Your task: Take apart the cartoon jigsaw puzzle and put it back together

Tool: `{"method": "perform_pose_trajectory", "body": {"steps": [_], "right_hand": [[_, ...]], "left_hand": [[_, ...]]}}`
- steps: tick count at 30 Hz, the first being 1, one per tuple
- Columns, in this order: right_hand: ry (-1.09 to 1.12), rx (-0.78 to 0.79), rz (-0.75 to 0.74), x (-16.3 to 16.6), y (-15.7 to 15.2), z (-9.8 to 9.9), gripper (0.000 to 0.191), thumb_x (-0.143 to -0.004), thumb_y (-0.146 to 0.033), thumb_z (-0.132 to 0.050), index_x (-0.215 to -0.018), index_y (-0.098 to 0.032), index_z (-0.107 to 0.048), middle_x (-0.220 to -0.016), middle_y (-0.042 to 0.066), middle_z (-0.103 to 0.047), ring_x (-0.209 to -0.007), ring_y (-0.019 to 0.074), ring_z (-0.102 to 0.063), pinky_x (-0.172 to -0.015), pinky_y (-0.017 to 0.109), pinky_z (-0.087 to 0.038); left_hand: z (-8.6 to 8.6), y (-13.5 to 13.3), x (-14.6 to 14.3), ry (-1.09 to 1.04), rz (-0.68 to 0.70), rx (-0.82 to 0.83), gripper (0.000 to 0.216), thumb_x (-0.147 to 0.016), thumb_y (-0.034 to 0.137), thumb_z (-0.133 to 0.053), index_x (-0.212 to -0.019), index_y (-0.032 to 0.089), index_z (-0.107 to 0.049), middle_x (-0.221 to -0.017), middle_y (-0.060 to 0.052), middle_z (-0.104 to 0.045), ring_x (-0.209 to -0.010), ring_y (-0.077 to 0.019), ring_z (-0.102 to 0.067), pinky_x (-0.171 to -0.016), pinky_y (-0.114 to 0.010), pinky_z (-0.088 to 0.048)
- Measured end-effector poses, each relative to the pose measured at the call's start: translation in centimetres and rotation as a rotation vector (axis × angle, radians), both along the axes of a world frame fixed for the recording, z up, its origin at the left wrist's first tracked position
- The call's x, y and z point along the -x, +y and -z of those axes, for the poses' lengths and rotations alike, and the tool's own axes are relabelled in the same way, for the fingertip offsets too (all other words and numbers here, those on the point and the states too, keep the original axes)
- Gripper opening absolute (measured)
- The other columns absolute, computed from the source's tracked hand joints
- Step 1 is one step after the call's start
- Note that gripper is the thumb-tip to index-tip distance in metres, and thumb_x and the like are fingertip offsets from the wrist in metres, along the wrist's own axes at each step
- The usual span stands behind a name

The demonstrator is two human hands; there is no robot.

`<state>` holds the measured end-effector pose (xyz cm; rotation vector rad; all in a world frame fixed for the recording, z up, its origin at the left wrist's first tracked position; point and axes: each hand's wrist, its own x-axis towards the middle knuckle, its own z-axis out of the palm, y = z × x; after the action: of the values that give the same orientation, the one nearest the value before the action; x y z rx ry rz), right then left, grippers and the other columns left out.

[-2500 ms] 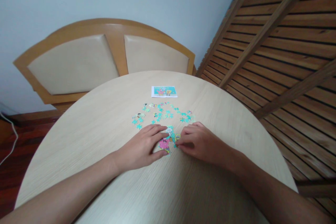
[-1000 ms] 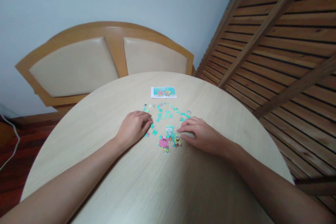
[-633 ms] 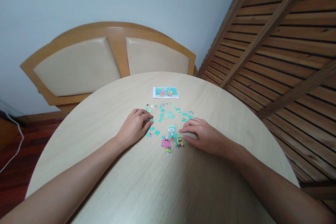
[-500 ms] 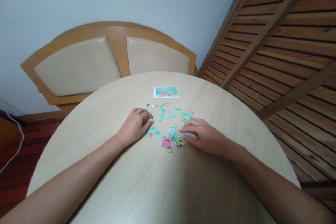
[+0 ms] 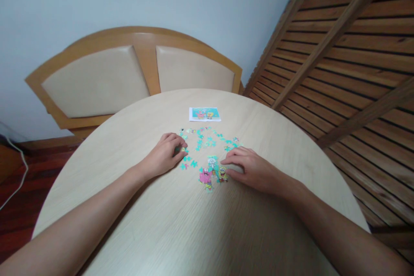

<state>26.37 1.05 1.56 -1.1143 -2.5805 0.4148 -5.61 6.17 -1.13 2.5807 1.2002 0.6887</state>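
Observation:
A partly joined jigsaw puzzle lies on the table, showing a pink, a pale teal and a yellow cartoon figure. My right hand rests at its right side, thumb and fingers apart, fingertips by the yellow figure. At the left edge of the loose puzzle pieces is my left hand, its fingers bent and slightly parted. Nothing shows between its fingertips, and a few pieces beside them are partly covered. The loose pieces, mostly turquoise, lie in an arc beyond both hands.
A reference picture with the same cartoon figures lies beyond the pieces on the round wooden table. Behind the table stands a bench with padded back. Slatted wood rises at the right, and a white cable hangs at the left.
My left hand has drawn back slightly to the left, uncovering a little more of the pieces by its fingertips. My right hand and the joined puzzle stay practically in place.

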Motion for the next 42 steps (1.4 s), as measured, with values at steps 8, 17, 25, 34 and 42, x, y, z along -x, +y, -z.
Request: {"method": "perform_pose_trajectory", "body": {"steps": [8,17,25,34,42], "right_hand": [[0.002,0.025,-0.014,-0.1,-0.1,-0.4,0.026,-0.095,-0.038,-0.067,-0.115,-0.024,-0.074,-0.11,0.008,-0.071,-0.104,0.0243,-0.064,-0.095,0.041,-0.047],[-0.015,0.065,-0.071,-0.1,-0.2,-0.3,0.037,-0.092,-0.037,-0.07,-0.128,-0.027,-0.07,-0.118,0.009,-0.066,-0.109,0.0257,-0.061,-0.097,0.043,-0.047],[0.078,-0.007,-0.047,0.9,-0.4,0.2,0.033,-0.097,-0.038,-0.064,-0.126,-0.023,-0.069,-0.116,0.009,-0.069,-0.109,0.0251,-0.062,-0.099,0.044,-0.046],[0.489,0.262,0.112,4.5,-2.8,0.1,0.028,-0.093,-0.03,-0.065,-0.12,-0.022,-0.068,-0.093,0.003,-0.075,-0.084,0.0173,-0.068,-0.081,0.031,-0.054],[0.427,0.345,0.116,2.4,-2.0,-0.9,0.019,-0.094,-0.028,-0.062,-0.104,-0.021,-0.076,-0.096,0.003,-0.079,-0.084,0.0164,-0.07,-0.079,0.029,-0.055]], "left_hand": [[0.0,0.0,0.0,-0.005,0.015,0.004,0.011,-0.095,0.03,-0.058,-0.1,0.021,-0.062,-0.108,-0.008,-0.067,-0.113,-0.0274,-0.055,-0.107,-0.05,-0.041],[-0.8,-0.5,-0.5,-0.1,-0.035,0.096,0.011,-0.091,0.028,-0.062,-0.098,0.023,-0.068,-0.106,-0.007,-0.07,-0.109,-0.027,-0.061,-0.098,-0.046,-0.051],[-1.8,-2.7,-2.5,-0.363,-0.069,0.319,0.025,-0.095,0.037,-0.057,-0.097,0.019,-0.075,-0.094,-0.007,-0.077,-0.083,-0.0204,-0.069,-0.079,-0.036,-0.055],[-2.2,-6.8,-6.0,-0.563,0.019,0.551,0.021,-0.089,0.038,-0.065,-0.098,0.019,-0.068,-0.073,-0.002,-0.074,-0.07,-0.0177,-0.068,-0.071,-0.031,-0.055],[-2.2,-7.0,-5.8,-0.302,0.2,0.276,0.016,-0.1,0.031,-0.058,-0.101,0.022,-0.07,-0.102,-0.006,-0.074,-0.099,-0.0216,-0.068,-0.091,-0.037,-0.053]]}}
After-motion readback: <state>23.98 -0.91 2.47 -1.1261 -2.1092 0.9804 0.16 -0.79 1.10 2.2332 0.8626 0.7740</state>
